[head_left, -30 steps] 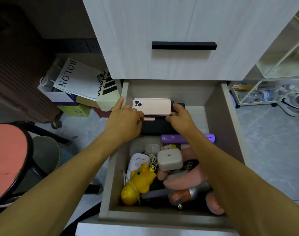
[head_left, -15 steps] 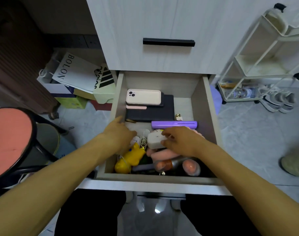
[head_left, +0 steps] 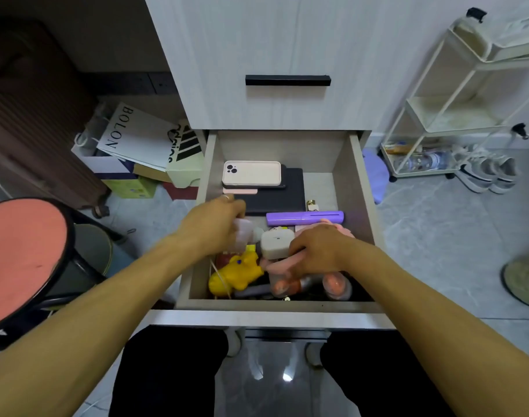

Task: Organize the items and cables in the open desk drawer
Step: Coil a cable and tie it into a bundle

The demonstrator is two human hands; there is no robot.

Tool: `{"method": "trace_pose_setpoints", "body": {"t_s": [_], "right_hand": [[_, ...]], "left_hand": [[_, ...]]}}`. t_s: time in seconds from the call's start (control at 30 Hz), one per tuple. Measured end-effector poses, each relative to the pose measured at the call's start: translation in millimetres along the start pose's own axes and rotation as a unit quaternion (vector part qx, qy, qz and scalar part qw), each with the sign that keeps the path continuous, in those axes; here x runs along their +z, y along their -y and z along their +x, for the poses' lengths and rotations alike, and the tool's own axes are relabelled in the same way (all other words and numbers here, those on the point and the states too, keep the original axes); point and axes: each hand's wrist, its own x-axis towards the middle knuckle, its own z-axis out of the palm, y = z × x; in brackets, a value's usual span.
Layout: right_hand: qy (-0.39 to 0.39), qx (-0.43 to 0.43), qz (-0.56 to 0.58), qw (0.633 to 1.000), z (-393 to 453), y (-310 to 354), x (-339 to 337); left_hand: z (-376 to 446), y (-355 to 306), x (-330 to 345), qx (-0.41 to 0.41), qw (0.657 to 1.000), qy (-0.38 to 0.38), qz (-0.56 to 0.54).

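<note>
We look down into the open drawer (head_left: pixel 357 182). At the back lies a phone in a pale case (head_left: pixel 251 173), camera side up. It sits on a thin dark thing, and that sits on a flat black pad (head_left: pixel 287 194). A little pink strip (head_left: pixel 240 191) peeks out under the phone. In front of the pad lies a long purple case (head_left: pixel 304 218), going from side to side.

The front of the drawer is full. We see a yellow toy (head_left: pixel 237 273), a pale square charger (head_left: pixel 276 243), a soft pink toy (head_left: pixel 283 263) and two round orange things (head_left: pixel 332 284). A thin white cable (head_left: pixel 219 276) runs over the yellow toy.

Our left hand (head_left: pixel 213 225) is curled around a small white thing (head_left: pixel 243 234), blurry, just above the drawer's left side. Our right hand (head_left: pixel 317 251) rests on the pink toy with bent fingers, next to the charger. We cannot tell if it grips the toy.

Beside the drawer, paper bags (head_left: pixel 137 139) stand on the floor.
</note>
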Motion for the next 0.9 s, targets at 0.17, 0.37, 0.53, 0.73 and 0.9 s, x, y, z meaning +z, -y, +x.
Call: {"method": "trace_pose_setpoints", "body": {"t_s": [0.17, 0.37, 0.53, 0.73, 0.9], "right_hand": [[-0.053, 0.051, 0.036, 0.997, 19.9, 3.3, 11.3], [-0.086, 0.023, 0.158, 0.983, 13.2, 12.6, -2.2], [-0.171, 0.05, 0.371, 0.911, 1.5, 9.3, 2.7], [-0.105, -0.083, 0.387, 0.912, -21.9, 15.3, 8.5], [-0.1, -0.076, 0.262, 0.957, -39.5, 31.3, -3.3]], "left_hand": [[-16.7, 7.1, -3.6, -0.039, 0.978, -0.153, -0.134], [-32.3, -3.7, 9.5, -0.188, 0.866, -0.213, -0.411], [-51.2, -18.5, 10.5, -0.201, 0.81, -0.214, -0.507], [-77.7, -24.3, 5.0, -0.087, 0.818, -0.152, -0.548], [-89.0, -24.6, 5.0, -0.038, 0.819, -0.146, -0.554]]}}
